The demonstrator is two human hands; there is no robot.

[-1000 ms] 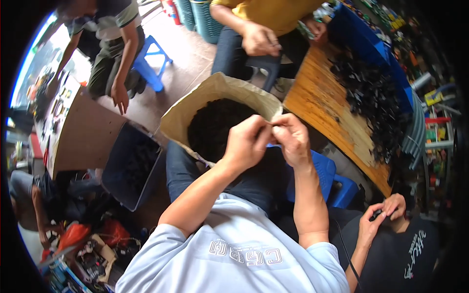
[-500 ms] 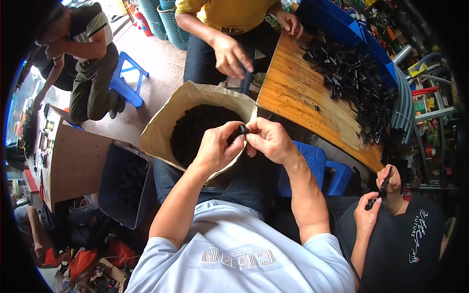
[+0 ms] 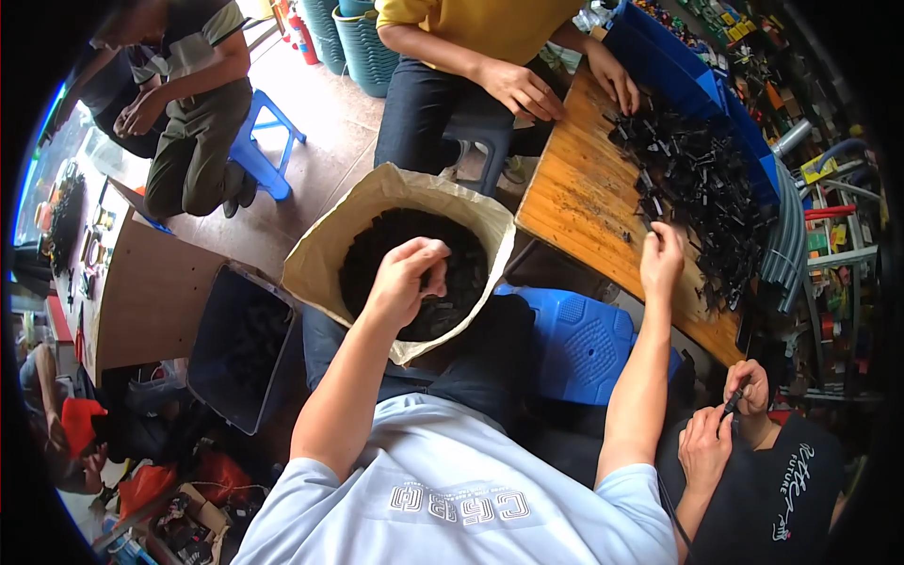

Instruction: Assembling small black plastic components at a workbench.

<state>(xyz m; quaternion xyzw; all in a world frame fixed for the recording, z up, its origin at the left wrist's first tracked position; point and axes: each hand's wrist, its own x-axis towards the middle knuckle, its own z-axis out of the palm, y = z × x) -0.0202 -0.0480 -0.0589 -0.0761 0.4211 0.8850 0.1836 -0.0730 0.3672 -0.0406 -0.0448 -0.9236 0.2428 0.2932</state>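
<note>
Over the mouth of a tan paper-like sack [image 3: 315, 231], my left hand [image 3: 407, 281] is closed, its fingers curled in. Whatever it may hold is hidden. Inside the sack lies a mass of small black parts [image 3: 461, 278]. My right hand [image 3: 663, 261] reaches over the wooden table [image 3: 584, 202] to the near edge of a heap of black plastic parts [image 3: 692, 169]. Its fingertips pinch together at a small black plastic part there.
Across the table a person in yellow [image 3: 471, 33] rests hands by the heap. Another person's hands [image 3: 711, 438] hold a black part at lower right. A blue stool [image 3: 579, 344] stands under the table. A dark bin [image 3: 240, 348] stands left of the sack, and blue trays [image 3: 659, 47] line the table's far side.
My hands, together over the sack around a small black part, have separated. The right has moved right to the heap; the left stays above the sack. The person across has brought a hand to the table.
</note>
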